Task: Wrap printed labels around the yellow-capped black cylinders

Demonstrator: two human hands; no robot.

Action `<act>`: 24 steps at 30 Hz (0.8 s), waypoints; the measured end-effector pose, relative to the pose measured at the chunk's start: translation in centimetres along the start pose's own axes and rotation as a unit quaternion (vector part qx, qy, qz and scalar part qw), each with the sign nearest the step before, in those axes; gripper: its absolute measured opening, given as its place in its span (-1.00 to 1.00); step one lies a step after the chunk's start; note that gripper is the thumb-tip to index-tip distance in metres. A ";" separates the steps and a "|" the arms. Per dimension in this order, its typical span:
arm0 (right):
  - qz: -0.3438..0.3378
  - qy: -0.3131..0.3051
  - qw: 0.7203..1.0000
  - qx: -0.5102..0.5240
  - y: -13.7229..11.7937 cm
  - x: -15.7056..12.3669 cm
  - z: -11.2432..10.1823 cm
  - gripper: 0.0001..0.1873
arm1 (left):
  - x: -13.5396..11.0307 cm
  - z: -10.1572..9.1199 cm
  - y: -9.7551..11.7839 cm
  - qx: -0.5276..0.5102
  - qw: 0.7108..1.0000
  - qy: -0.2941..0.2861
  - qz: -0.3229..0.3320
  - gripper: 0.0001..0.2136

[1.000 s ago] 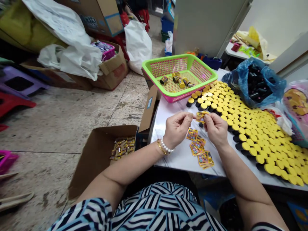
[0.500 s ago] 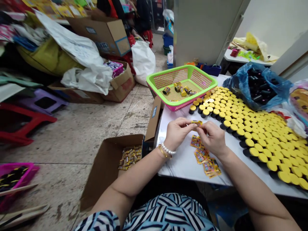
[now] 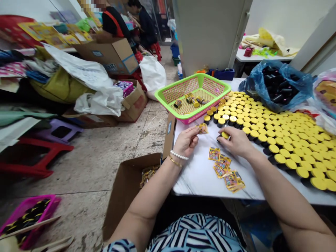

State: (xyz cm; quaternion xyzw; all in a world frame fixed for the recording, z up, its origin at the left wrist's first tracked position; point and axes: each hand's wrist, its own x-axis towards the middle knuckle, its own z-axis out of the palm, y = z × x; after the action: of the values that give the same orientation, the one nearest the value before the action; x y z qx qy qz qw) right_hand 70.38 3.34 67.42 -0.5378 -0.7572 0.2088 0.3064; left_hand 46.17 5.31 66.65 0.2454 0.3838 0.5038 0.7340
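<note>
While my left hand pinches a small orange and yellow paper sticker near the green plastic basket, my right hand grips a little black yellow-lidded tub beside it.

Just beyond the left fingers we see a green basket holding a few labelled tubes; well past the right fingers lies a blue bag of black tubes; below and left of the left fingers we find an open carton with loose wrappers; farther left stand a purple stool, a red stool and a pink basket.
</note>
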 end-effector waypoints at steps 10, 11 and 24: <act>0.051 0.068 0.902 0.424 -2.6 -0.2 0.5 -0.43 | 0.1 0.3 -0.8 -0.023 0.990 -0.101 -0.091 -0.71; 0.050 0.067 0.905 0.416 -2.7 -0.2 0.6 -0.45 | 0.1 0.3 -0.9 -0.026 0.990 -0.103 -0.095 -0.71; 0.002 0.096 0.953 0.288 -2.6 -0.3 0.9 -0.60 | -0.1 0.5 -0.6 -0.066 0.984 -0.119 -0.112 -0.71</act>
State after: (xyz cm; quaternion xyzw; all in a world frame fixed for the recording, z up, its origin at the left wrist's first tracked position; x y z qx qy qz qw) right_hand 68.06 2.15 68.40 -0.4453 -0.6311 0.3659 0.5191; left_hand 46.90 5.02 66.51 0.2103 0.2844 0.4095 0.8410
